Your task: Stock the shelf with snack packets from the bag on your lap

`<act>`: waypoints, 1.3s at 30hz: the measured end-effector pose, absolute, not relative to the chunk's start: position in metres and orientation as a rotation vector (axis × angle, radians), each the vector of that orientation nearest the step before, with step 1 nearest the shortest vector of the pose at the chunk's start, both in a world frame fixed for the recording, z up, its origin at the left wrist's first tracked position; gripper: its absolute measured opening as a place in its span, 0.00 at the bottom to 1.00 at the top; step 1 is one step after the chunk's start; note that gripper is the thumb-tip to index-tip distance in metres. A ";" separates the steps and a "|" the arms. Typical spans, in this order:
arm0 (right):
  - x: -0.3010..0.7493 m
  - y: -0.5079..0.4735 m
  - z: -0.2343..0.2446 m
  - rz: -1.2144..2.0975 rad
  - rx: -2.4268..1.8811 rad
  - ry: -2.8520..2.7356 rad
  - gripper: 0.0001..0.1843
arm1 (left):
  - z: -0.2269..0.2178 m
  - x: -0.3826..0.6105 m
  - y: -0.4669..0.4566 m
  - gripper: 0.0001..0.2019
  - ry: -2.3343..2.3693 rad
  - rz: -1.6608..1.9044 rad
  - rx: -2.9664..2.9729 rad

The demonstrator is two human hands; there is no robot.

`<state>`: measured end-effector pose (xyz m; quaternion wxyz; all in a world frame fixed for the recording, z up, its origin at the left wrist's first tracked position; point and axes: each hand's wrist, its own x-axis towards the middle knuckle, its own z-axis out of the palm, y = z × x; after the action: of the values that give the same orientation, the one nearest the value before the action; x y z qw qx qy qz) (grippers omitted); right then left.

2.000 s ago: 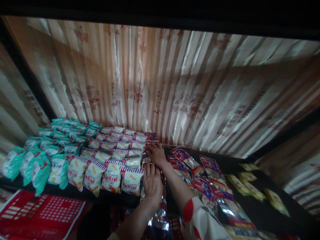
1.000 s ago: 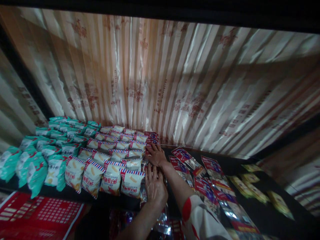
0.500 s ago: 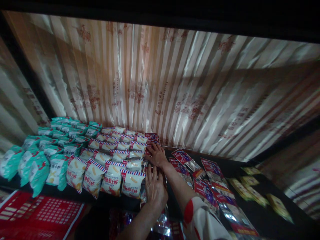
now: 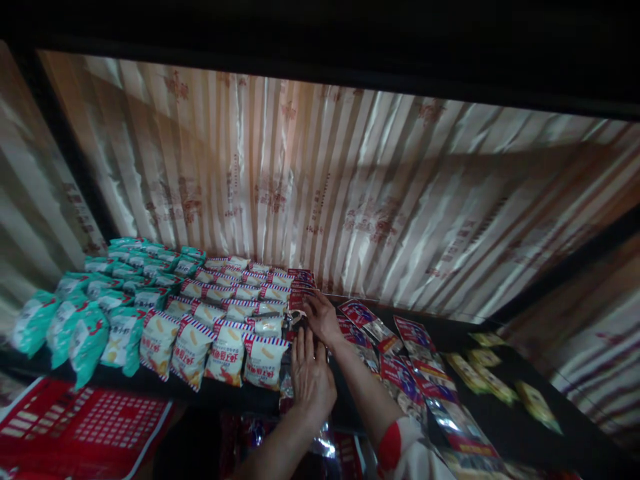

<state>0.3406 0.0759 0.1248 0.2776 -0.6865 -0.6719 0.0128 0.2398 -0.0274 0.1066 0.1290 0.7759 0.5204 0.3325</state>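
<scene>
My left hand (image 4: 310, 373) lies flat, fingers stretched out, on a row of dark red snack packets (image 4: 299, 287) at the front of a dark shelf (image 4: 505, 427). My right hand (image 4: 323, 319) rests palm down on the same row farther back, fingers spread and touching the packets. Rows of white bags with red and blue striped tops (image 4: 225, 333) stand just left of both hands.
Teal bags (image 4: 90, 313) fill the shelf's left part. Loose red packets (image 4: 400, 363) and yellow packets (image 4: 480, 373) lie scattered to the right. A striped cream curtain (image 4: 320, 180) hangs behind. A red printed box (image 4: 85, 427) sits below the shelf edge.
My right hand has slid slightly nearer along the red row; my left hand has stayed flat on the packets. The view has tilted a little.
</scene>
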 end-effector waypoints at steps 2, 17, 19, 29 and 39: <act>0.342 0.064 0.122 0.048 -1.817 -1.718 0.23 | 0.106 0.238 -0.034 0.21 1.475 0.967 2.267; 0.332 -0.045 0.099 0.099 -1.762 -1.488 0.22 | 0.085 0.225 -0.100 0.23 1.344 0.905 2.269; 0.328 -0.060 0.092 0.117 -1.747 -1.461 0.21 | 0.083 0.219 -0.108 0.22 1.311 0.885 2.266; 0.284 -0.145 0.059 0.266 -1.691 -1.380 0.19 | 0.055 0.181 -0.145 0.24 1.091 0.816 2.223; 0.238 -0.204 -0.001 0.359 -1.704 -1.384 0.18 | 0.015 0.144 -0.171 0.20 1.033 0.542 2.113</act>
<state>0.2377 -0.2037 -0.0013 0.4428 -0.6869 -0.5578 0.1448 0.1441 -0.1707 0.0153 0.3561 0.8179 0.4001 0.2099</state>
